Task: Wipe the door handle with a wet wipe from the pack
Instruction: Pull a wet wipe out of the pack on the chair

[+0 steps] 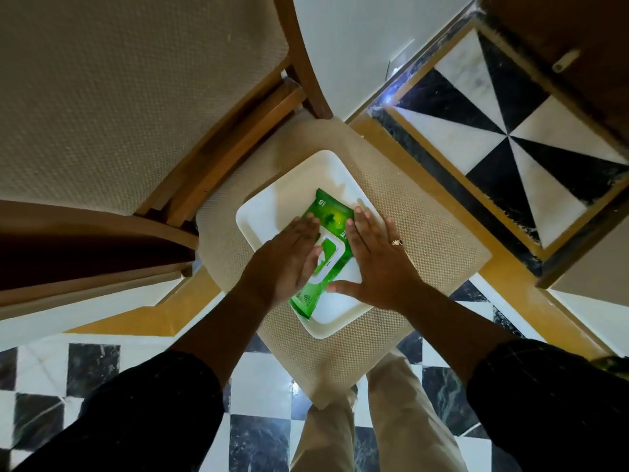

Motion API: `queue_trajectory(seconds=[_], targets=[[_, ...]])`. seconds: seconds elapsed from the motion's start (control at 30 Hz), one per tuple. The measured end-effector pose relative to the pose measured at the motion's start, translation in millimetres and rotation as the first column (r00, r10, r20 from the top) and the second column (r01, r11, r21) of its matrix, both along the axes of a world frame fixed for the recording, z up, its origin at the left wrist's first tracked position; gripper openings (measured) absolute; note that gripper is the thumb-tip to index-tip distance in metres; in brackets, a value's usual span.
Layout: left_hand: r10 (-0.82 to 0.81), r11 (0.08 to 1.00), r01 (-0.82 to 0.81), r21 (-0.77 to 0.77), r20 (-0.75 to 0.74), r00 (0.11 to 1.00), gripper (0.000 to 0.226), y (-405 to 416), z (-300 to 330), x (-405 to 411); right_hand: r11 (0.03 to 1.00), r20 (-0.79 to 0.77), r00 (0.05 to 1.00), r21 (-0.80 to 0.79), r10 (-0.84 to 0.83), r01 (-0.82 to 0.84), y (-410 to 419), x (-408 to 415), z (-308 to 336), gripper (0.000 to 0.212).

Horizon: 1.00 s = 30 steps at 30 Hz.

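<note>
Green wipes pack (332, 229), white tray (272, 212), black-and-white checkered floor (92, 369).

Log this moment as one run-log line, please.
stage: at pack, no wipe out | left hand: flat on wipes pack | right hand: on pack's right edge | flap: closed | pack: on white tray, on chair seat

Wipes pack (332, 219) lies in a tray (272, 212) on a chair seat (425, 240), hands (289, 264) on the pack
</note>
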<state>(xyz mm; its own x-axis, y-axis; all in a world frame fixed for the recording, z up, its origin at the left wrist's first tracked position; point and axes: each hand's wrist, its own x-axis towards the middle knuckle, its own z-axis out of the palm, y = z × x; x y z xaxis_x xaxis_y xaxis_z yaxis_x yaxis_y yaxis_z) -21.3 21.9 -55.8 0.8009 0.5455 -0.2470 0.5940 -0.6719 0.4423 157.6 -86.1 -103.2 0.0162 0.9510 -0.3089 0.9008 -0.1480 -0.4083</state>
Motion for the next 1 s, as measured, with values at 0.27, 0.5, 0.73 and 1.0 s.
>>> queue_trajectory(seconds=[0.27,0.5,0.73,1.0], targets=[[0.034,0.992,-0.036,0.118,0.020,0.999,0.052,4.6,3.3,-17.8,0.955,-0.180,0.970,0.219,-0.163,0.201,7.4,-36.2,10.5,0.028],[0.094,0.993,-0.093,0.072,0.001,0.996,0.055,-6.9,3.4,-15.1,0.942,-0.161,0.965,0.234,-0.205,0.239,23.8,-51.6,18.1,0.006],[0.123,0.992,-0.122,0.022,-0.016,0.992,0.060,-13.2,6.0,-8.2,0.834,-0.451,0.786,0.147,-0.423,0.533,7.1,-44.1,26.9,0.012],[0.040,0.997,-0.036,0.063,-0.073,0.997,0.058,-40.9,-12.5,0.2,0.586,-0.451,0.558,0.091,-0.697,0.806,-6.8,9.7,31.8,0.010]])
